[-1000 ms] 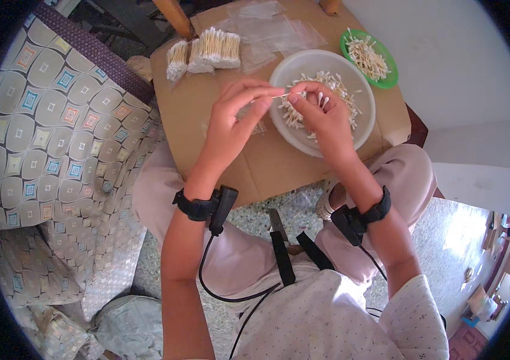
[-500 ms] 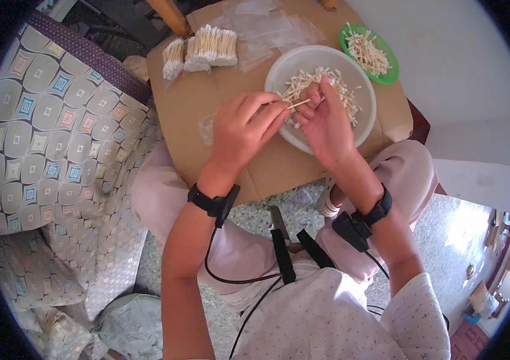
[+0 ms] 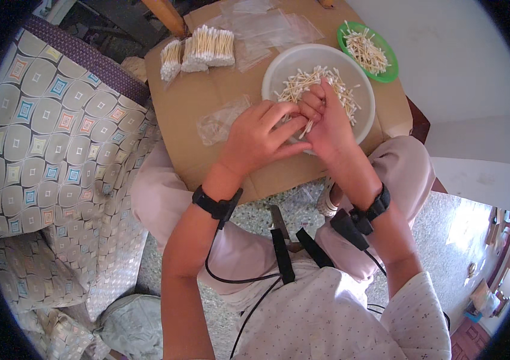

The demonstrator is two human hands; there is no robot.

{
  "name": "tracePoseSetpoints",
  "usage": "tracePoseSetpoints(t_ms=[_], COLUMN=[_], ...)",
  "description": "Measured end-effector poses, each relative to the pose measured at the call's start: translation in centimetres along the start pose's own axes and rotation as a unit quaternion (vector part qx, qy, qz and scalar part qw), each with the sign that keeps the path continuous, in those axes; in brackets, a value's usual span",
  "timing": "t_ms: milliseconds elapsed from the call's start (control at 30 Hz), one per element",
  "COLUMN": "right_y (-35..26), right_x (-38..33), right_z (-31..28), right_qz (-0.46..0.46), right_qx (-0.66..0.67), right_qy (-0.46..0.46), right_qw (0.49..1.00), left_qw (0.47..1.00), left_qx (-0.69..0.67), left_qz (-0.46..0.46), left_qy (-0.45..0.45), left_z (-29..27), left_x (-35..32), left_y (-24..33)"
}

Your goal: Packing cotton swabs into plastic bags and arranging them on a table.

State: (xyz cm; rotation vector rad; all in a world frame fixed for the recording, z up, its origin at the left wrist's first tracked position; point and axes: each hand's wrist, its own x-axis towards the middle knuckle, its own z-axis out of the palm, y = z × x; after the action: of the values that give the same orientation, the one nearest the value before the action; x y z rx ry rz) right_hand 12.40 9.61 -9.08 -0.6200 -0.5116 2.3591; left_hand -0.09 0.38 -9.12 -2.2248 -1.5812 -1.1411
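Over the near half of a white bowl (image 3: 271,67), my right hand (image 3: 334,123) is closed around a few cotton swabs (image 3: 307,128); their ends poke out below the curled fingers. My left hand (image 3: 261,137) comes against it from the left, fingers spread apart, with the thumb and a fingertip at the right hand. No swab shows in the left fingers. Loose cotton swabs (image 3: 303,81) lie heaped in the bowl. Left of it, a crumpled clear plastic bag (image 3: 213,127) rests on the cardboard, partly behind my left hand.
Packed bundles of cotton swabs (image 3: 210,47) stand at the back left of the cardboard sheet (image 3: 177,129). Flat clear bags (image 3: 267,27) lie behind the bowl. A green basket (image 3: 394,66) of swabs sits at the back right. Patterned fabric (image 3: 57,138) covers furniture on the left.
The swab pinched between my left fingertips has left them. My left hand has moved right against the right hand, its fingers spreading. More of the crumpled bag shows.
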Motion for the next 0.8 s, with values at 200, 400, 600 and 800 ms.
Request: tracePoseSetpoints(t_ms=[200,400,600,800], right_y=[-0.5,-1.2,-3.5,-3.7], right_x=[-0.5,-1.0,-1.1,-0.3], right_z=[1.9,3.0,3.0,-1.4], right_qz=[0.037,0.081,-0.211,-0.278], right_qx=[-0.006,-0.153,-0.718,-0.83], right_qy=[0.06,0.112,0.074,0.043], right_qw=[0.997,0.979,0.659,0.482], left_qw=[0.999,1.0,0.987,0.975], left_qx=[-0.03,-0.017,-0.035,-0.021], left_qz=[-0.011,-0.008,-0.151,-0.206], left_qy=[-0.015,0.014,0.042,0.081], left_z=[-0.3,-0.4,-1.1,-0.5], left_x=[-0.4,-0.1,-0.2,0.3], left_y=[-0.3,-0.5,-1.5,-1.6])
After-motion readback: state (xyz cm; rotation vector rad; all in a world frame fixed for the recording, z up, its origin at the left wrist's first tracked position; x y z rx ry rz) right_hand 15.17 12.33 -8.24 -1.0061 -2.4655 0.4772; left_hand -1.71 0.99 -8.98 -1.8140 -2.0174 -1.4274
